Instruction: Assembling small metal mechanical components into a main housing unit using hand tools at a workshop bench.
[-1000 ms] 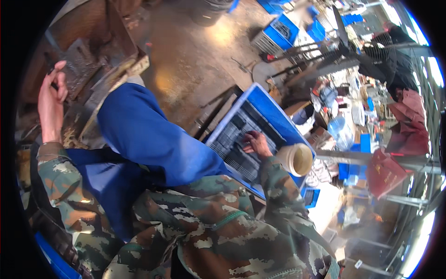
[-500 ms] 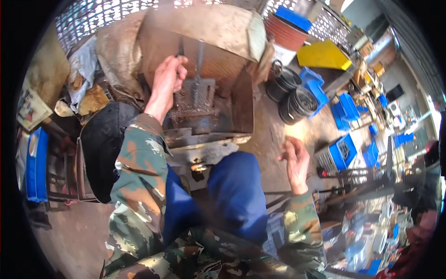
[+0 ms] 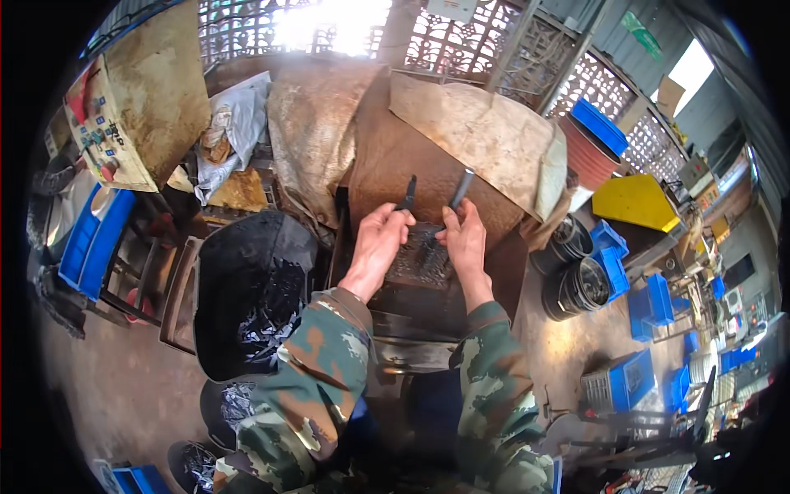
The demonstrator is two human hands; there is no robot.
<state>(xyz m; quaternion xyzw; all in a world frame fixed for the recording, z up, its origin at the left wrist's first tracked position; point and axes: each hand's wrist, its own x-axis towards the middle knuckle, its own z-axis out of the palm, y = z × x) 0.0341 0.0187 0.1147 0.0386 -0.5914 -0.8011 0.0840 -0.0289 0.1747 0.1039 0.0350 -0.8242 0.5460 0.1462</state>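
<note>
My left hand (image 3: 381, 249) is closed round a dark, narrow bar (image 3: 409, 189) whose upper end sticks out above the fingers. Fingers and thumb of my right hand (image 3: 464, 245) close on a grey metal rod (image 3: 462, 186), its top tilted to the right. Both hands are over an open, rust-brown metal box (image 3: 504, 284) in front of my knees. Between and below them lies a wet-looking, grimy metal plate (image 3: 418, 267). The lower ends of the bar and the rod are hard to make out.
Left of the box stands a black bin (image 3: 220, 288) holding dark, shiny strips. Stained sheets (image 3: 477, 123) drape over the box's back. A control box (image 3: 156, 99) is at the far left. Black buckets (image 3: 576, 292) and blue crates (image 3: 654, 309) stand to the right.
My right hand has come from the right side to the box and taken hold of the grey rod. My left hand still grips the dark bar. The head view has shifted, showing more of the left.
</note>
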